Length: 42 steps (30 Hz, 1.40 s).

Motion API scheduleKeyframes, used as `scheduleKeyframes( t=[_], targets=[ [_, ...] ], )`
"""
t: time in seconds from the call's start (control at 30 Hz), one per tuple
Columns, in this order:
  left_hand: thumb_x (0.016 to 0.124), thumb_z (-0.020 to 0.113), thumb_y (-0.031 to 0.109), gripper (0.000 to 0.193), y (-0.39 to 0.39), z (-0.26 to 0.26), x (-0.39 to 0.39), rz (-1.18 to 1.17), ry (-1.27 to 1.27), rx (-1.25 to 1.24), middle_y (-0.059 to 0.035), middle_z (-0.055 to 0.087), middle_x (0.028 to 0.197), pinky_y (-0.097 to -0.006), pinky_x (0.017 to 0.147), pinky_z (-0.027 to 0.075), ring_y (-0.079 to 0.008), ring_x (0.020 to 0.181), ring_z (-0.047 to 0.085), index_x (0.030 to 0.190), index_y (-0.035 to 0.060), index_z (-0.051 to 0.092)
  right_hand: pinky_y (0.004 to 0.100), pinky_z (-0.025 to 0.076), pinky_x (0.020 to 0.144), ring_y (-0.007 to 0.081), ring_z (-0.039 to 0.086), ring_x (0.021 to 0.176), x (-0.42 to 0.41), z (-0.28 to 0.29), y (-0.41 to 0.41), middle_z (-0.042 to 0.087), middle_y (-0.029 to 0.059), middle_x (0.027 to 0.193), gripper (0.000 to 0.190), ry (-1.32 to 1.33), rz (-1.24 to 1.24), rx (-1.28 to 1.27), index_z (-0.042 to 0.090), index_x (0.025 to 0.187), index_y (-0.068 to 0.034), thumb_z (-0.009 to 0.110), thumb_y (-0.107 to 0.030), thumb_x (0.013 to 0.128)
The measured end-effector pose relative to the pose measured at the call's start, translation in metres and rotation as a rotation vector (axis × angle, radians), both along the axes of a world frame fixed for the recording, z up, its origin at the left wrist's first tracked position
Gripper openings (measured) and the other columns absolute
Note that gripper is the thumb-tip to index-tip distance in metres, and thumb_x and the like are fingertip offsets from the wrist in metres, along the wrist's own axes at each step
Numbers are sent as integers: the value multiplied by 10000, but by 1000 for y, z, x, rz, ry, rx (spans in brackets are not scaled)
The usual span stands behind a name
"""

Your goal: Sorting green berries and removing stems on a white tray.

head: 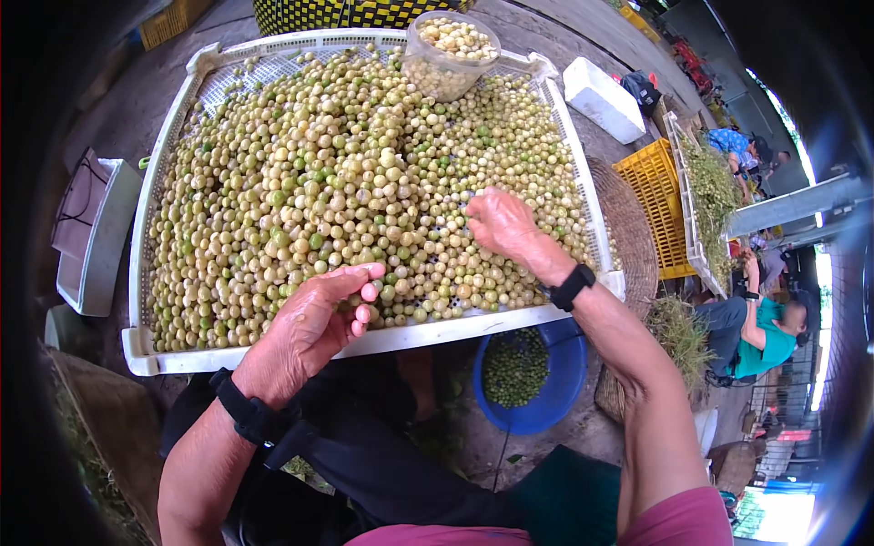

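Note:
A white plastic mesh tray [437, 332] lies before me, heaped with small round pale green and yellowish fruits [293, 184]. Over the tray's near edge is my left hand [317, 314], palm turned up and fingers curled; whether a fruit lies within them cannot be told. Further right, my right hand [502, 222] reaches down to the fruits, its fingers bent and the fingertips partly hidden. At the tray's far side, a clear plastic tub [444, 75] full of paler fruits stands tilted on the heap. I wear a black band on each wrist.
Below the tray's near edge sits a blue basin [570, 389] holding green fruits. White foam boxes [604, 99] stand at both sides. To the right are a round woven basket [625, 225], a yellow crate [655, 205] and another tray [691, 232] of stemmed fruits, with people seated beyond it.

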<state>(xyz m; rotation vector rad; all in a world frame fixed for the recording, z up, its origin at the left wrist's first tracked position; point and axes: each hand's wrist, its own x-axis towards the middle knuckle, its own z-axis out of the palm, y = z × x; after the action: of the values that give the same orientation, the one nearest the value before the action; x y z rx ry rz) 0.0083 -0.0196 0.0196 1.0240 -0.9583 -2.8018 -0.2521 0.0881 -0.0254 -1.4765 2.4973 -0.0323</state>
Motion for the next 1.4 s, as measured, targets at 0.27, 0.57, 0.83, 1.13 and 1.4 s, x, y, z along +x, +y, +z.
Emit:
scheduleKeyframes(
  t=[0.27, 0.57, 0.83, 1.13, 1.4],
  targets=[
    [863, 481, 152, 189, -1, 0, 1, -12, -13, 0, 37, 499, 700, -176, 490, 386, -51, 553, 434, 979, 17, 545, 390, 468, 561, 239, 570, 593, 2, 5, -4, 536, 115, 647, 105, 102, 88, -121, 553, 647, -30, 525, -122, 690],
    [861, 488, 156, 189, 2, -4, -4, -23, -16, 10, 24, 505, 701, -183, 480, 383, -61, 549, 437, 970, 13, 548, 400, 468, 616, 295, 589, 639, -32, 8, 2, 617, 132, 721, 125, -7, -105, -274, 601, 670, -78, 479, -104, 674],
    [860, 490, 154, 186, 4, -3, -6, -24, -33, 1, 24, 508, 701, -178, 483, 382, -60, 550, 440, 967, 16, 554, 428, 466, 651, 322, 583, 709, -27, -1, -12, 556, 169, 823, 133, 252, 120, -22, 609, 737, -21, 507, -82, 677],
    [861, 500, 156, 184, 3, -6, -3, -24, -14, 38, 33, 510, 706, -162, 480, 400, -49, 557, 450, 976, 25, 558, 362, 465, 527, 187, 534, 571, -16, 13, -22, 541, 103, 675, 165, 188, -2, 57, 602, 735, -35, 472, -8, 637],
    [862, 469, 139, 185, 7, -5, -7, -17, -24, 10, 21, 510, 694, -174, 473, 386, -60, 542, 442, 962, 8, 554, 437, 453, 591, 302, 544, 627, 0, -8, -9, 532, 170, 776, 138, 152, 129, -59, 555, 761, -24, 473, -89, 672]
  ],
)
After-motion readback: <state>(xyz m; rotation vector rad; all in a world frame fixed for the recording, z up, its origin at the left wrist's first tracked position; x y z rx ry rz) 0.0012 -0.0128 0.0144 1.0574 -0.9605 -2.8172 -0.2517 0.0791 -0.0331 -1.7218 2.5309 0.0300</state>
